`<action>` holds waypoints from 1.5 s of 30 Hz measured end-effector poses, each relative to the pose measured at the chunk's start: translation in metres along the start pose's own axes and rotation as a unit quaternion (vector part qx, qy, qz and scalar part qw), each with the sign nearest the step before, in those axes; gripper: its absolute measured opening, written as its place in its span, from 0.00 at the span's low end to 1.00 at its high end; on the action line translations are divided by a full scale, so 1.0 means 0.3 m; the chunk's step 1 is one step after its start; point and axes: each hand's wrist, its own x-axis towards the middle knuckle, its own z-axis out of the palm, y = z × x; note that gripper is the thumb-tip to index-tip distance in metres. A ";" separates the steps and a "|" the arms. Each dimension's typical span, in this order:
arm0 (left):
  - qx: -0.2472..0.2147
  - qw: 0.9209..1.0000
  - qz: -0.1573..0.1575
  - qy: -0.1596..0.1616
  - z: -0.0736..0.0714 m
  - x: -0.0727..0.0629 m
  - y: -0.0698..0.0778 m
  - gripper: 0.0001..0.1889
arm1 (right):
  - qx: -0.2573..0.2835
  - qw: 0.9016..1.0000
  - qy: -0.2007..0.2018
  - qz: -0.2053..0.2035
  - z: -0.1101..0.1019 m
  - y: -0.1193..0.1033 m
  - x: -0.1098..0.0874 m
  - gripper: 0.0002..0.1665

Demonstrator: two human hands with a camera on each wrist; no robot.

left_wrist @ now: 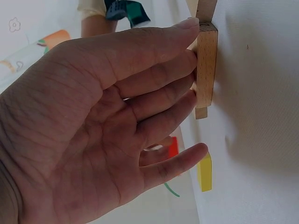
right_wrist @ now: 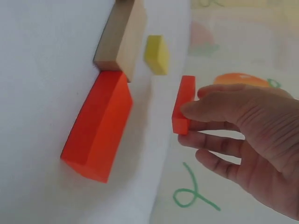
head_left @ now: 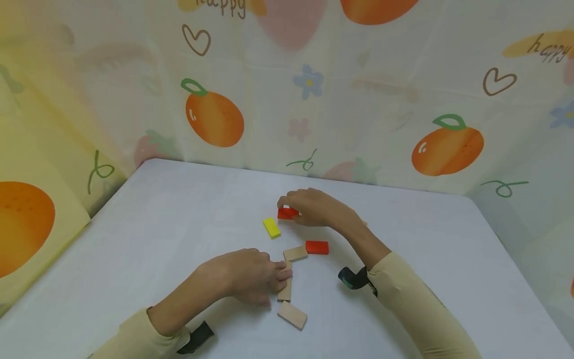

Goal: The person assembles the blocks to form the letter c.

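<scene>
My right hand pinches a red wooden block between thumb and fingers, over the far middle of the table. My left hand rests its fairly straight fingertips on a plain wooden block in the head view. In the left wrist view, that block's side shows beyond the fingertips. A slanted plain block lies at its far end, with a second red block against it. Another plain block lies angled at the near end.
A yellow block lies apart, left of the held red one. Part of a pale object shows behind the right wrist. White cloth covers the table, and a fruit-printed curtain hangs behind it.
</scene>
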 end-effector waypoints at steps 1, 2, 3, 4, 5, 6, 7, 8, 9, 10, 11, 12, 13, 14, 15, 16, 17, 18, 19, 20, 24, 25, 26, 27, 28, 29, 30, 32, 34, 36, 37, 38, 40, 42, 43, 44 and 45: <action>-0.003 1.000 -0.001 0.001 0.000 0.001 0.001 0.30 | 0.000 1.000 0.007 -0.001 -0.005 -0.003 -0.020 0.22; -0.007 1.000 -0.003 0.003 0.000 0.002 0.002 0.31 | 0.001 1.000 0.012 -0.001 -0.010 -0.006 -0.040 0.22; -0.011 1.000 -0.005 0.004 0.000 0.003 0.003 0.31 | 0.002 1.000 0.016 -0.001 -0.015 -0.009 -0.061 0.22; -0.013 1.000 -0.007 0.005 -0.001 0.004 0.005 0.31 | 0.003 1.000 0.020 0.000 -0.019 -0.015 -0.083 0.23; -0.016 1.000 -0.009 0.005 -0.001 0.005 0.005 0.31 | 0.004 1.000 0.021 0.003 -0.025 -0.021 -0.106 0.23; -0.018 1.000 -0.011 0.006 -0.002 0.006 0.006 0.31 | 0.005 1.000 0.020 0.005 -0.027 -0.026 -0.129 0.23; -0.013 1.000 -0.009 0.006 -0.003 0.007 0.007 0.31 | 0.005 1.000 0.019 0.007 -0.030 -0.032 -0.152 0.24; -0.009 1.000 -0.008 0.007 -0.004 0.008 0.007 0.31 | 0.005 1.000 0.017 0.007 -0.031 -0.038 -0.176 0.23; 0.001 1.000 -0.004 0.007 -0.006 0.008 0.008 0.31 | 0.001 1.000 0.016 0.004 -0.031 -0.045 -0.200 0.23; 0.008 1.000 0.000 0.009 -0.006 0.008 0.009 0.31 | -0.005 1.000 0.015 0.001 -0.031 -0.051 -0.226 0.23; 0.017 1.000 0.004 0.010 -0.007 0.008 0.009 0.31 | -0.012 1.000 0.015 -0.004 -0.030 -0.058 -0.252 0.23; 0.026 1.000 0.007 0.013 -0.007 0.007 0.009 0.30 | -0.018 1.000 0.017 -0.009 -0.028 -0.065 -0.278 0.23; 0.034 0.999 0.010 0.014 -0.007 0.006 0.008 0.30 | -0.022 0.999 0.019 -0.016 -0.027 -0.074 -0.304 0.23; 0.044 0.999 0.012 0.016 -0.007 0.004 0.006 0.30 | -0.028 0.999 0.018 -0.023 -0.024 -0.082 -0.329 0.23; 0.047 0.999 0.012 0.017 -0.006 0.002 0.005 0.29 | -0.032 0.999 0.018 -0.028 -0.020 -0.090 -0.353 0.24; 0.046 0.999 0.011 0.017 -0.005 0.000 0.003 0.29 | -0.032 0.999 0.018 -0.033 -0.016 -0.099 -0.376 0.24; 0.050 0.999 0.012 0.017 -0.004 -0.002 0.001 0.29 | -0.030 0.999 0.017 -0.039 -0.013 -0.108 -0.397 0.25; 0.049 0.999 0.010 0.016 -0.003 -0.004 -0.001 0.29 | -0.026 0.999 0.015 -0.043 -0.009 -0.117 -0.415 0.25; 0.050 0.999 0.009 0.015 -0.002 -0.006 -0.002 0.29 | -0.022 0.998 0.013 -0.049 -0.002 -0.126 -0.431 0.25; 0.046 0.999 0.007 0.014 -0.002 -0.008 -0.003 0.29 | -0.020 0.998 0.011 -0.053 0.006 -0.134 -0.447 0.25; 0.034 0.999 0.008 0.014 -0.001 -0.011 -0.004 0.30 | -0.015 0.998 0.006 -0.068 0.038 -0.164 -0.497 0.23; 0.039 0.999 0.012 0.016 -0.001 -0.012 -0.004 0.30 | -0.017 0.997 0.003 -0.069 0.047 -0.171 -0.506 0.22; 0.037 0.999 0.012 0.016 0.001 -0.012 -0.005 0.30 | -0.017 0.997 -0.003 -0.069 0.051 -0.179 -0.513 0.22; 0.038 0.999 0.013 0.017 0.003 -0.013 -0.006 0.30 | -0.018 0.997 -0.011 -0.069 0.054 -0.186 -0.516 0.21; 0.045 0.999 0.016 0.017 0.004 -0.015 -0.007 0.30 | -0.017 0.997 -0.020 -0.068 0.057 -0.194 -0.518 0.21; 0.049 0.999 0.016 0.017 0.006 -0.016 -0.008 0.30 | -0.018 0.997 -0.029 -0.067 0.060 -0.202 -0.518 0.20; 0.052 0.998 0.017 0.016 0.007 -0.017 -0.008 0.29 | -0.017 0.997 -0.039 -0.067 0.063 -0.209 -0.518 0.20; 0.049 0.999 0.016 0.016 0.009 -0.017 -0.008 0.29 | -0.016 0.996 -0.057 -0.069 0.068 -0.222 -0.518 0.18; 0.057 0.998 0.021 0.018 0.008 -0.016 -0.008 0.29 | -0.021 0.995 -0.071 -0.072 0.072 -0.234 -0.519 0.17; 0.064 0.997 0.023 0.022 0.005 -0.015 -0.007 0.29 | -0.035 0.993 -0.076 -0.079 0.078 -0.246 -0.521 0.16; 0.063 0.997 0.023 0.023 0.005 -0.015 -0.007 0.29 | -0.043 0.993 -0.076 -0.084 0.080 -0.252 -0.522 0.15; 0.064 0.997 0.022 0.024 0.002 -0.015 -0.006 0.29 | -0.049 0.992 -0.077 -0.089 0.084 -0.258 -0.522 0.14; 0.063 0.997 0.020 0.025 -0.001 -0.015 -0.004 0.30 | -0.059 0.990 -0.080 -0.100 0.091 -0.269 -0.522 0.13; 0.063 0.997 0.020 0.027 -0.003 -0.015 -0.002 0.30 | -0.060 0.989 -0.084 -0.108 0.099 -0.279 -0.522 0.12; 0.060 0.998 0.019 0.027 -0.004 -0.014 -0.001 0.30 | -0.058 0.988 -0.087 -0.110 0.103 -0.282 -0.522 0.11; 0.063 0.997 0.022 0.028 -0.005 -0.013 0.000 0.30 | -0.055 0.988 -0.091 -0.111 0.106 -0.285 -0.523 0.12; 0.066 0.997 0.024 0.029 -0.005 -0.011 0.001 0.30 | -0.053 0.988 -0.091 -0.112 0.109 -0.287 -0.524 0.11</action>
